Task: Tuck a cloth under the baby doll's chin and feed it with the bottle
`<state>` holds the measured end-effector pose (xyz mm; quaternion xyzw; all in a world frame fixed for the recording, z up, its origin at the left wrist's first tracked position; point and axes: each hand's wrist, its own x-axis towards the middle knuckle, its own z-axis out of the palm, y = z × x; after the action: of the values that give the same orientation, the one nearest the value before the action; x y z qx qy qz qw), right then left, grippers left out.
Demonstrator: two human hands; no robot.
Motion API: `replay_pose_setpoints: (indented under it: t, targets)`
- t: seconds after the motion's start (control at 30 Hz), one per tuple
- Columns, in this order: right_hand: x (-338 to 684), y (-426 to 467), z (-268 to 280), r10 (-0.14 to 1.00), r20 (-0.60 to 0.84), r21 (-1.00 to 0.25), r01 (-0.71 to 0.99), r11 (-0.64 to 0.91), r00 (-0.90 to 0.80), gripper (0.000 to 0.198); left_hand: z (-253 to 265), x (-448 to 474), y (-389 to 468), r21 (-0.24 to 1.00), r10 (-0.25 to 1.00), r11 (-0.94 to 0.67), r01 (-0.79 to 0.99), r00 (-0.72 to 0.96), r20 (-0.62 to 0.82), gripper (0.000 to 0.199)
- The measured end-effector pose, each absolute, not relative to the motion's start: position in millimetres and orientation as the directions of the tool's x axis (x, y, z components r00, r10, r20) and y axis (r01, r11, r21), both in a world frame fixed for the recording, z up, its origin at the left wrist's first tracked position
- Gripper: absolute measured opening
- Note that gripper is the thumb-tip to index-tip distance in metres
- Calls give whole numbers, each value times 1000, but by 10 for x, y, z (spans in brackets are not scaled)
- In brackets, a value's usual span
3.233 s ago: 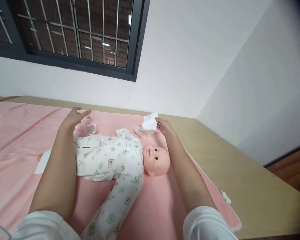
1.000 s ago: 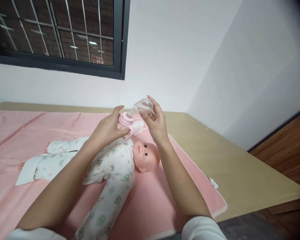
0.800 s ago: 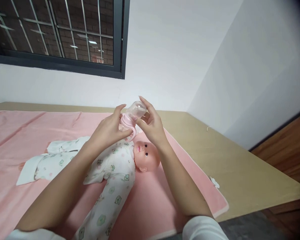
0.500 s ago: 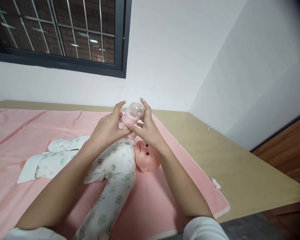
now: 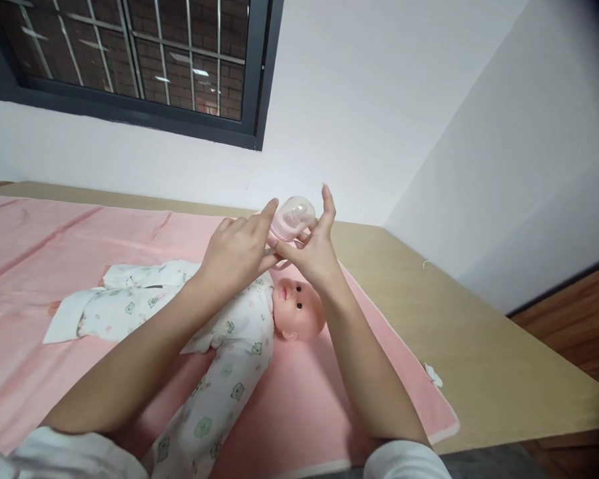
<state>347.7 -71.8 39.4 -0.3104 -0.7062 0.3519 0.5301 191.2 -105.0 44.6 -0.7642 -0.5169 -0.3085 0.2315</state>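
Note:
A small baby bottle (image 5: 294,218) with a clear domed cap and a pink collar is held up over the doll, tilted to the right. My left hand (image 5: 242,246) grips its lower left side, the back of the hand covering much of the bottle's body. On the other side, my right hand (image 5: 314,249) has its thumb across the collar and its index finger raised clear of the cap. Beneath both hands lies a baby doll (image 5: 299,309) on its back, in a white suit (image 5: 237,349) with green animal prints.
A pink blanket (image 5: 289,412) lies under the doll on a tan board surface (image 5: 404,319). Near the blanket's right edge is a small white object (image 5: 433,374). A white wall (image 5: 339,100) and a dark-framed barred window (image 5: 144,60) stand behind.
Both hands and the bottle have shifted a little to the right. My left hand has turned, its back now more towards me. The right index finger has lifted away from the cap.

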Motion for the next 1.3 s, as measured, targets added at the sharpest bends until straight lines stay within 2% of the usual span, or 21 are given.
replay_pose_setpoints:
  t: [0.1, 0.2, 0.3, 0.37, 0.47, 0.67, 0.8, 1.0, 1.17, 1.3]
  targets:
    - [3624, -563, 367, 755, 618, -740, 162, 652, -218, 127, 398, 1909, -1027, -122, 553, -354, 927, 313, 772, 70]
    - [3833, -340, 342, 728, 675, -676, 291, 677, -124, 127, 364, 1909, -1010, -258, 351, -438, 861, 428, 832, 55]
    - [4089, -99, 300, 725, 688, -654, 426, 625, -9, 124, 350, 1964, -1041, -470, 101, -580, 665, 631, 769, 21]
    - [4266, 58, 241, 728, 683, -648, 506, 569, 56, 121, 333, 2052, -1110, -554, -11, -641, 532, 715, 699, 13]
    - [4490, 271, 101, 750, 640, -684, 569, 456, 167, 119, 268, 2241, -1278, -562, -66, -714, 417, 759, 647, 22]
    - [4716, 540, -252, 752, 580, -681, 692, 238, 313, 109, -61, 2591, -1606, -501, -229, -853, 149, 755, 614, 22]
    - [4766, 613, -468, 761, 548, -653, 746, 131, 346, 100, -372, 2644, -1682, -458, -267, -887, 55, 748, 607, 24]
    - [4722, 643, -670, 780, 494, -667, 743, 56, 384, 96, -706, 2534, -1737, -413, -241, -911, -17, 834, 497, 20]
    - [4691, 672, -764, 782, 477, -703, 708, 65, 402, 88, -819, 2469, -1769, -376, -196, -926, -8, 865, 463, 18]
    - [4708, 702, -858, 768, 515, -686, 720, 103, 381, 83, -835, 2445, -1774, -345, -172, -939, -8, 878, 447, 17]
